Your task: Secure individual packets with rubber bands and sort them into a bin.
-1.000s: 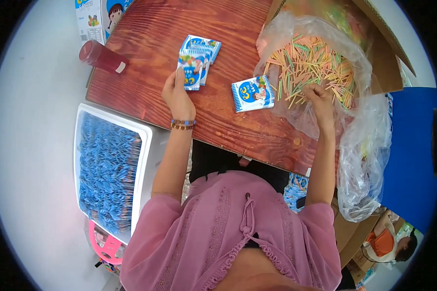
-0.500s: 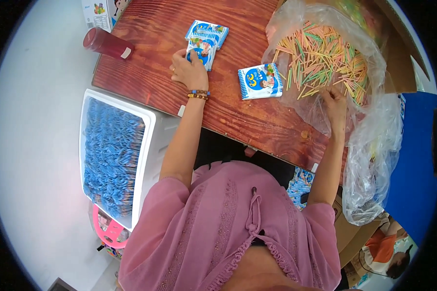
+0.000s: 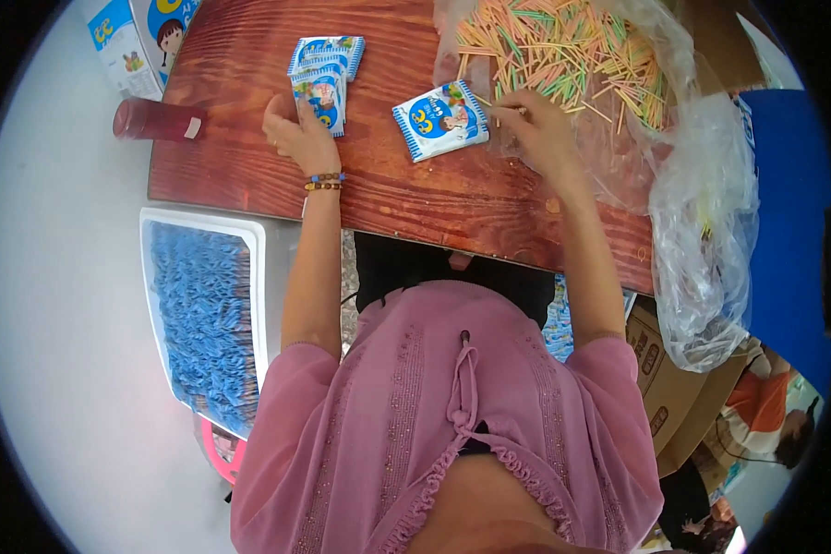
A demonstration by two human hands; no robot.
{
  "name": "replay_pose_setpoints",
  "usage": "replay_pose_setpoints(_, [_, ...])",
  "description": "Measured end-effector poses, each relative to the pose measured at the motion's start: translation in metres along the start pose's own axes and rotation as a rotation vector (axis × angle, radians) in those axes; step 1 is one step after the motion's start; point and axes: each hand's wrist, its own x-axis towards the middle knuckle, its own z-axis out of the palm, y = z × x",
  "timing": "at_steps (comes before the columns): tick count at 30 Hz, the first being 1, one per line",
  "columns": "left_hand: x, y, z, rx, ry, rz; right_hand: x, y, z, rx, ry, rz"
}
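My left hand (image 3: 302,136) is at the lower left of a small overlapping stack of blue-and-white packets (image 3: 325,92). Its thumb and fingers are apart, the thumb at the edge of the front packet. To the right, a single blue-and-white packet (image 3: 440,122) lies slightly tilted on the table. My right hand (image 3: 540,134) is just beside that packet's right edge, thumb and fingers pinched on a thin yellowish stick (image 3: 481,100). Beyond it, many pastel pink, yellow and green sticks (image 3: 563,51) lie spread on an opened clear plastic bag (image 3: 702,268).
The red-brown wooden table (image 3: 388,198) carries a dark red cylindrical bottle (image 3: 162,120) and an illustrated box (image 3: 138,46) at its left. Below them stands a white bin (image 3: 258,277) full of blue packets (image 3: 198,314). Cardboard boxes (image 3: 669,379) and another person (image 3: 757,406) are at the lower right.
My right hand has moved left from the pile of sticks to beside the single packet. My left hand has drawn back slightly from the stack's front packet. The whole view has shifted.
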Motion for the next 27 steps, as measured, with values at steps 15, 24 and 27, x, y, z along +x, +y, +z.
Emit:
replay_pose_setpoints(15, [-0.076, 0.059, 0.009, 0.151, -0.47, 0.343, 0.015, -0.003, 0.035, -0.242, 0.043, 0.038])
replay_pose_setpoints(24, [-0.07, 0.054, 0.014, 0.035, -0.386, 0.383, 0.02, 0.01, 0.035, -0.04, 0.022, 0.085])
replay_pose_setpoints(27, [-0.068, 0.051, 0.014, 0.095, -0.36, 0.437, 0.019, 0.006, 0.033, -0.05, 0.072, 0.056])
